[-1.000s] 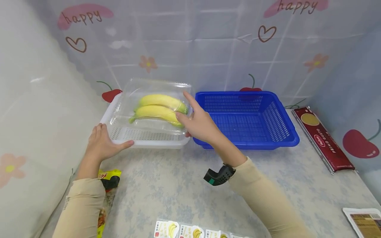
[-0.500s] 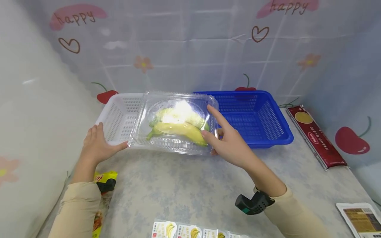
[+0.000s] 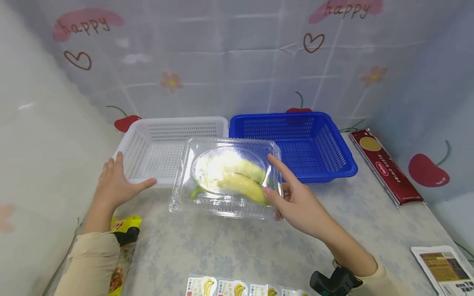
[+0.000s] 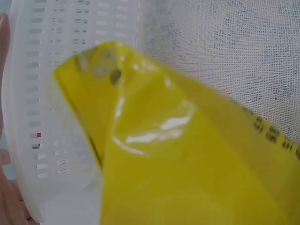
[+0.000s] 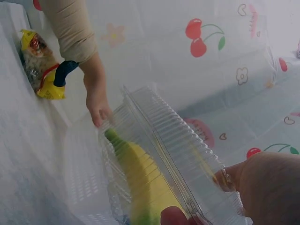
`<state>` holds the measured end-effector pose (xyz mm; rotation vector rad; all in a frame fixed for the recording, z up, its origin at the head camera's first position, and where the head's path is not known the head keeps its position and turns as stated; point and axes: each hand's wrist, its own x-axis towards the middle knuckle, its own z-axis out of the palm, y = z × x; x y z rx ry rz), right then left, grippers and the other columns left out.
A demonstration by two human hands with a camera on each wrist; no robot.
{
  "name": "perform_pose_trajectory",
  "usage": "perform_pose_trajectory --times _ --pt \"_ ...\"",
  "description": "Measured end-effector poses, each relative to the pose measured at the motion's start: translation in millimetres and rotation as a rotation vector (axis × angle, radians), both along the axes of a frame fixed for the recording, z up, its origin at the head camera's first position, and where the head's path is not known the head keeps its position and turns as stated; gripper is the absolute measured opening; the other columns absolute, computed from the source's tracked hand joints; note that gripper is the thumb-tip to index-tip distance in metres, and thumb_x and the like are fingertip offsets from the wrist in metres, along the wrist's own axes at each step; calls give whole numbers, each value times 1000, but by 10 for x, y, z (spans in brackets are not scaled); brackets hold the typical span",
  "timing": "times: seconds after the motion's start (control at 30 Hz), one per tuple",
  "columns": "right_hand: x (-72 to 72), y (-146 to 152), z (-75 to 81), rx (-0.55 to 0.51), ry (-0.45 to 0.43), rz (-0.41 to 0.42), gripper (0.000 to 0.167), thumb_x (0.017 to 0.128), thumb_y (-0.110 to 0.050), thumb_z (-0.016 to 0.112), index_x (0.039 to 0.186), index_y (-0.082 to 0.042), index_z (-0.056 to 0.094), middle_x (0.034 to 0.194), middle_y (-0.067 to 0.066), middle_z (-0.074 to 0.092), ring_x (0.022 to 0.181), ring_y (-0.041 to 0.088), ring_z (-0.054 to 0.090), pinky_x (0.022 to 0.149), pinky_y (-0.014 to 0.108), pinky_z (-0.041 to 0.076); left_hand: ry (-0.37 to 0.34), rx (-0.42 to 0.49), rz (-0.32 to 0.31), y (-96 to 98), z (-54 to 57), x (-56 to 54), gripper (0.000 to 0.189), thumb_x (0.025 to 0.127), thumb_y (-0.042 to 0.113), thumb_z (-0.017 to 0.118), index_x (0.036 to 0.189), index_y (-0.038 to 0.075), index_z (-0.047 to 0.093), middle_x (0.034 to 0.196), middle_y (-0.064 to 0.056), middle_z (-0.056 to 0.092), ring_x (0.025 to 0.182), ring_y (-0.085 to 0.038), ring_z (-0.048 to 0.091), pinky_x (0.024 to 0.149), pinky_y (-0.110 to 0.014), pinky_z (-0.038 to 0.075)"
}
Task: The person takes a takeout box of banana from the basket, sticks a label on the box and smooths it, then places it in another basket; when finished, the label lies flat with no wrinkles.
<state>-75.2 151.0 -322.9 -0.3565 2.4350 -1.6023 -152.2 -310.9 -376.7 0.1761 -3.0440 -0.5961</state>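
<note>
Clear plastic clamshell [image 3: 226,177], looks up off table [image 3: 229,246], head view has it covering bits of white basket [image 3: 177,120] and blue basket [image 3: 292,116]. Right grip [image 3: 300,205] pinching its right end, so it runs leftward, long axis sideways. Left grip [image 3: 115,181] farther off, thumb splayed, at white basket's near-left corner. Super glary on top, yellow bananas [image 3: 246,187] inside.

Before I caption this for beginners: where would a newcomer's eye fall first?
Probably on the clear plastic box, bright glare across its top and yellow bananas inside, held mid-view by the right hand. Next, the vivid blue basket behind it to the right, beside the white basket with the left hand at its near left corner.
</note>
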Motion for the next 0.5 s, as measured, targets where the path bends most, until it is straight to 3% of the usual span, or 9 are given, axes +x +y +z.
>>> perform_pose_trajectory --times 0.17,0.3,0.4,0.5 --pt "95 44 -76 -6 -18 1 71 98 -37 62 153 -51 18 70 10 40 54 25 63 59 38 57 23 7 1 63 35 62 134 73 71 72 159 9 -9 161 -34 -3 145 -59 4 96 -83 24" --pt "181 83 -133 -15 -42 3 71 98 -36 62 153 -51 19 72 9 37 53 25 62 58 38 57 99 77 -33 253 174 197 113 86 56 69 160 13 -3 164 -27 -2 147 -56 8 98 -81 24" --pt "242 111 -171 -21 -58 3 71 98 -36 62 152 -52 19 72 8 38 50 22 59 58 37 58 183 154 -61 484 344 382 93 94 45 62 161 17 4 165 -22 12 140 -51 31 97 -74 38" --pt "313 135 -206 -23 -82 -19 71 97 -37 63 152 -52 20 71 9 39 48 18 55 60 37 58 242 214 -103 744 498 605 82 97 41 59 161 22 11 154 -20 35 114 -38 49 80 -51 54"
